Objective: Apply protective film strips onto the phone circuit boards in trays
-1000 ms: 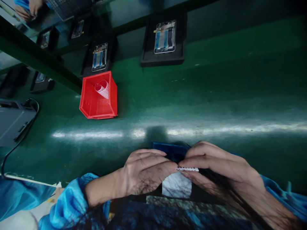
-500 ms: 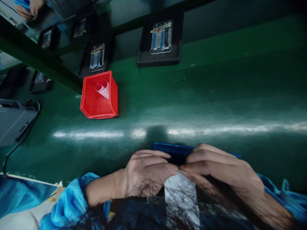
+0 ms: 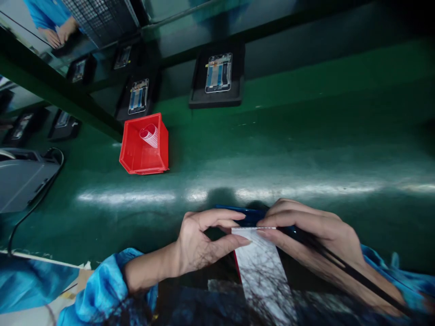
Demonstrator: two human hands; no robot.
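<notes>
Near the front edge of the green table, both my hands grip a dark blue phone point(image 3: 249, 216) with a glossy face that mirrors light. My left hand point(image 3: 204, 242) curls round its left side, thumb and fingers pinched near the top corner. My right hand point(image 3: 306, 228) holds the right side, with fingertips on the top edge of a white strip point(image 3: 263, 267) that runs down the phone's face. Blue sleeves cover both forearms.
A red bin point(image 3: 144, 151) with a curled white-and-red sheet point(image 3: 149, 134) stands left of centre. Black trays with phone frames point(image 3: 218, 74) lie behind it on a conveyor. A grey device point(image 3: 23, 179) with a cable sits at the left. Another person's hands point(image 3: 59, 34) show at top left.
The phone has tilted so its face shows more, and the white strip is now longer down its face. My left fingers have opened slightly. The view has shifted downward a little.
</notes>
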